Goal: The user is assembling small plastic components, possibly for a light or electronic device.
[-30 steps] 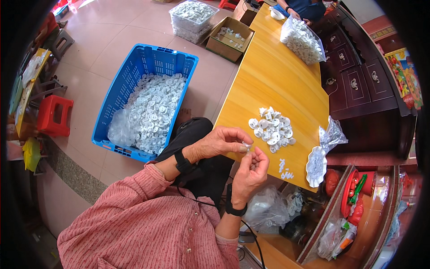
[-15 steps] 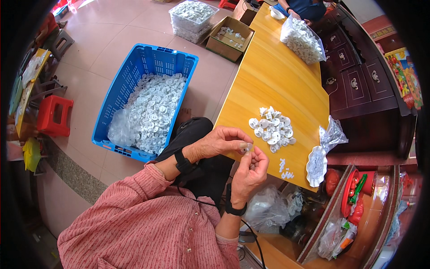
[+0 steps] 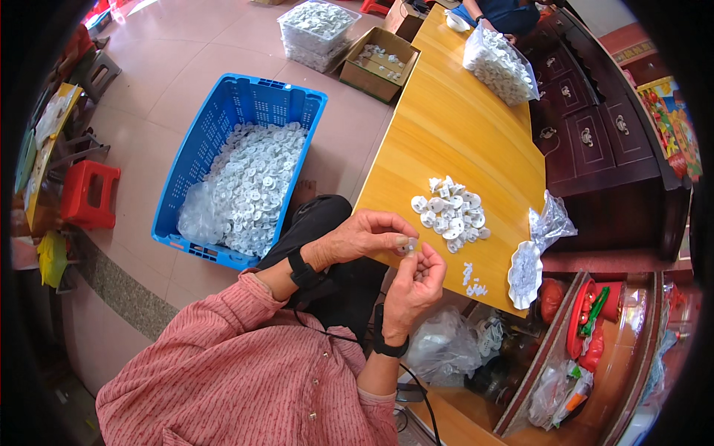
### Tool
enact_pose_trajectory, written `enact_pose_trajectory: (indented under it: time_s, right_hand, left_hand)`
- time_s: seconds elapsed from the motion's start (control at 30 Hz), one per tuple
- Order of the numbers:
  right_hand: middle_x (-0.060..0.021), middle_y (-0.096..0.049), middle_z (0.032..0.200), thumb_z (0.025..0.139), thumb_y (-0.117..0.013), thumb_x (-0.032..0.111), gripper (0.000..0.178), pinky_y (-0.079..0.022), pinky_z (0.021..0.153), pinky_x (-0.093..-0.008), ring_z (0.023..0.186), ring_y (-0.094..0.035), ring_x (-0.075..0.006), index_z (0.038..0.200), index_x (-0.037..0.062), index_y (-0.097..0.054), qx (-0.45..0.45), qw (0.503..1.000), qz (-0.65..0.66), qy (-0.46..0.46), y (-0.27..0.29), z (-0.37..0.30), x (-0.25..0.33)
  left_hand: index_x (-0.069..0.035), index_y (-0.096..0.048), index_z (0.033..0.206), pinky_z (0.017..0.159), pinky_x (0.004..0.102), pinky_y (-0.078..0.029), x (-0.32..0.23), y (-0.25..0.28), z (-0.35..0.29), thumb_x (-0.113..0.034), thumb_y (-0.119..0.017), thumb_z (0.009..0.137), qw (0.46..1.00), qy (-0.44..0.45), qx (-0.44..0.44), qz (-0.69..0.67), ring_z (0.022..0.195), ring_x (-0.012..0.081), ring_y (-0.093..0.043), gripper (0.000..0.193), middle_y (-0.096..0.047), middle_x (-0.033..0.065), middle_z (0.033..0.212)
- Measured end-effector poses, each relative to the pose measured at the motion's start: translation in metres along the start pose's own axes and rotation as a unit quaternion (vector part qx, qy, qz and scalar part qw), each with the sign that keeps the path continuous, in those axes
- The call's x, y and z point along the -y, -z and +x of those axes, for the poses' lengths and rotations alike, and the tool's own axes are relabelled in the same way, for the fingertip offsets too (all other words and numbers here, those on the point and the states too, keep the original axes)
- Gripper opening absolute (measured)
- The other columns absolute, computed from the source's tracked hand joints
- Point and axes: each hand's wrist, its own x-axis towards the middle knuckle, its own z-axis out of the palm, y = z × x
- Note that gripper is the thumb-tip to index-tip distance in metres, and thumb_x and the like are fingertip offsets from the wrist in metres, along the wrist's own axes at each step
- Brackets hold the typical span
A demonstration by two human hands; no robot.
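Observation:
Just off the near-left edge of the wooden table, my two hands meet around a small white round plastic part (image 3: 406, 247). My left hand (image 3: 366, 235) pinches it between thumb and forefinger. Against its lower side, my right hand (image 3: 418, 284) is closed, its thumb and finger gripping the same part. The fingers cover much of the piece. Beyond my hands on the table lies a pile of similar white plastic parts (image 3: 452, 214). Closer in are several tiny white pieces (image 3: 474, 282). A white scalloped dish (image 3: 525, 276) full of tiny pieces sits at the right edge.
A blue crate (image 3: 165, 195) of white parts stands on the floor at left. On the table (image 3: 454, 126), a clear tub (image 3: 500, 65) of parts stands near another person's hand (image 3: 510, 37). A cardboard box (image 3: 378, 62) and red stool (image 3: 89, 195) are farther off. Dark drawers (image 3: 587, 134) flank the table.
My fingers have shifted slightly on the white plastic part, and more of it shows between them now. The view has moved very slightly; the piles look the same.

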Motion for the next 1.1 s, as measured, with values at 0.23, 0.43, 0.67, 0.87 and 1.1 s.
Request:
enact_pose_trajectory:
  time_s: [0.23,0.43,0.67,0.87,1.1]
  right_hand:
    - [-0.0084,-0.066,0.083,0.089,-0.067,0.003,0.019,-0.053,0.062,-0.0257,0.070,-0.063,-0.0129,0.106,-0.0043,-0.061,0.000,1.000,-0.014,0.008,0.000,0.000,-0.002]
    - [-0.0081,-0.065,0.083,0.089,-0.067,0.004,0.019,-0.052,0.063,-0.0264,0.070,-0.062,-0.0129,0.106,-0.0036,-0.062,0.000,1.000,-0.025,0.008,0.000,0.001,-0.001]
    - [-0.0083,-0.065,0.084,0.088,-0.066,0.003,0.020,-0.051,0.062,-0.0264,0.069,-0.061,-0.0130,0.106,-0.0035,-0.062,0.007,1.000,-0.016,0.008,0.000,0.001,0.000]
    - [-0.0065,-0.063,0.089,0.092,-0.065,0.004,0.021,-0.051,0.066,-0.0244,0.074,-0.059,-0.0107,0.110,-0.0046,-0.060,0.040,0.999,-0.020,-0.002,0.006,0.003,0.000]
    - [-0.0057,-0.065,0.083,0.097,-0.063,0.012,0.018,-0.050,0.059,-0.0245,0.067,-0.059,-0.0091,0.106,-0.0042,-0.061,0.059,0.995,0.044,-0.062,0.010,0.003,0.006]
  left_hand:
    - [0.001,-0.068,0.112,0.096,0.0281,-0.048,-0.001,-0.001,0.001,-0.009,-0.066,0.094,1.000,-0.013,-0.007,0.013,0.105,0.0120,-0.061,0.020,-0.066,0.0040,0.110]
    - [0.000,-0.069,0.110,0.097,0.0289,-0.047,0.002,0.002,0.002,-0.005,-0.068,0.091,0.998,-0.046,-0.001,0.035,0.107,0.0128,-0.060,0.020,-0.066,0.0049,0.111]
    - [-0.002,-0.068,0.114,0.096,0.0281,-0.047,0.001,0.002,0.000,-0.005,-0.070,0.089,0.998,-0.046,0.004,0.044,0.108,0.0121,-0.059,0.025,-0.065,0.0043,0.113]
    - [-0.003,-0.066,0.119,0.093,0.0259,-0.049,0.000,0.003,0.000,-0.005,-0.070,0.090,0.999,-0.022,0.019,0.034,0.103,0.0109,-0.062,0.030,-0.067,0.0029,0.114]
    - [0.000,-0.065,0.118,0.093,0.0285,-0.053,0.002,0.003,0.001,-0.005,-0.069,0.091,0.999,0.002,-0.007,-0.050,0.102,0.0130,-0.065,0.028,-0.069,0.0077,0.114]
